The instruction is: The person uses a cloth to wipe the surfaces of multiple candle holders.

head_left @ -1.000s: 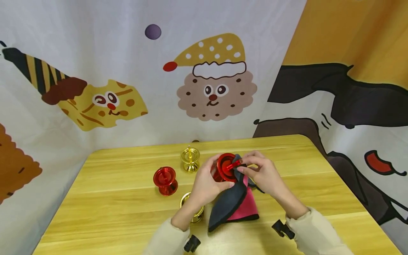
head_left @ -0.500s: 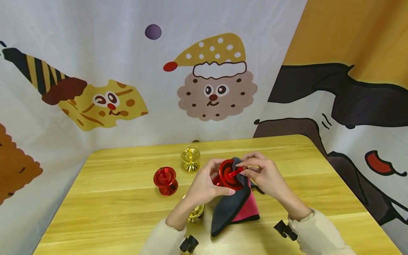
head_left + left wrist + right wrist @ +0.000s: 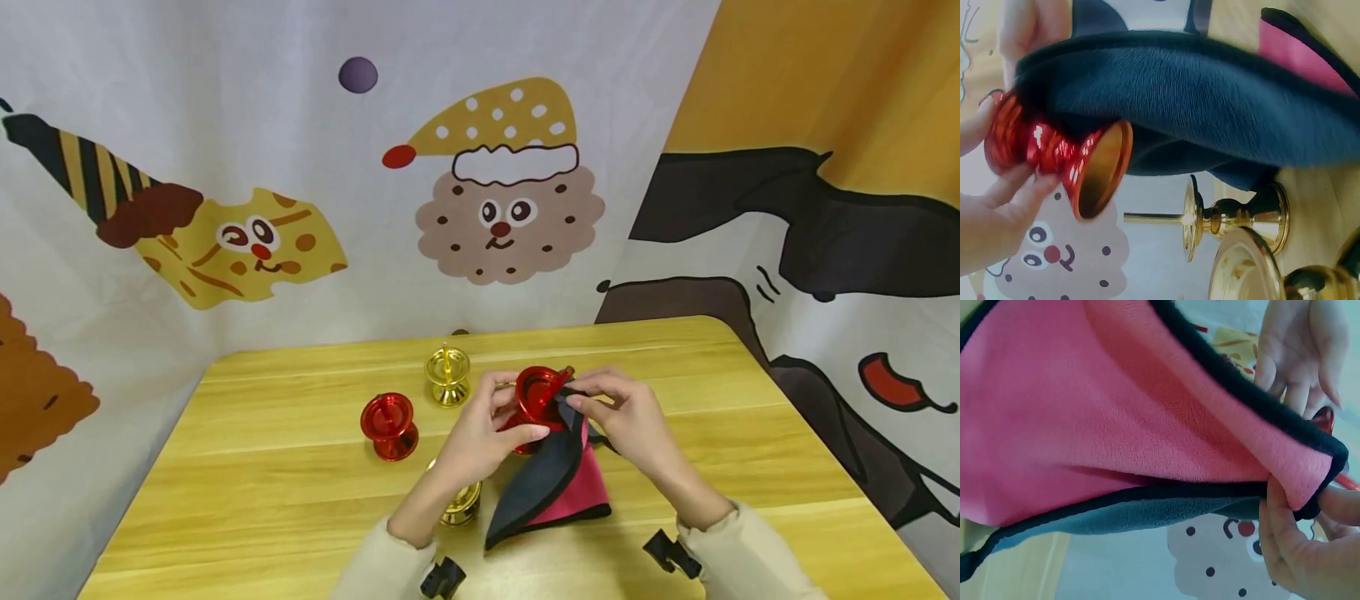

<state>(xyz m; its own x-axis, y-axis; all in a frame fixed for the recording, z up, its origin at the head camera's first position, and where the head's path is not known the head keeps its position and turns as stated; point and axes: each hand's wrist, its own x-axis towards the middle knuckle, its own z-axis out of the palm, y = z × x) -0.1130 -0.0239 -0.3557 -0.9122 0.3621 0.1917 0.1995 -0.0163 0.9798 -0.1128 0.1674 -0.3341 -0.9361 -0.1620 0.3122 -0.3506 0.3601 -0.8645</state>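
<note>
Left hand [image 3: 482, 442] curled round red candlestick [image 3: 536, 395], off the table [image 3: 247, 467], between both hands. Right hand [image 3: 628, 410] pinches cloth [image 3: 536, 486] at candlestick's right side; cloth hangs toward table's near edge.

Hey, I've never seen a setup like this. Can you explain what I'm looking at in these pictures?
Sure. There's no machine here, just a person's two bare hands, with three cameras. The big picture comes from the head, looking forward and down. The other two come from the wrists, each watching its own hand.

The left hand holds a red stand. The right hand pinches a corner of a cloth, pink on one side and dark on the other, close to that stand.

On the table are another red stand, a far gold stand and a near gold stand, partly hidden by the left arm. Behind hangs a printed curtain.
</note>
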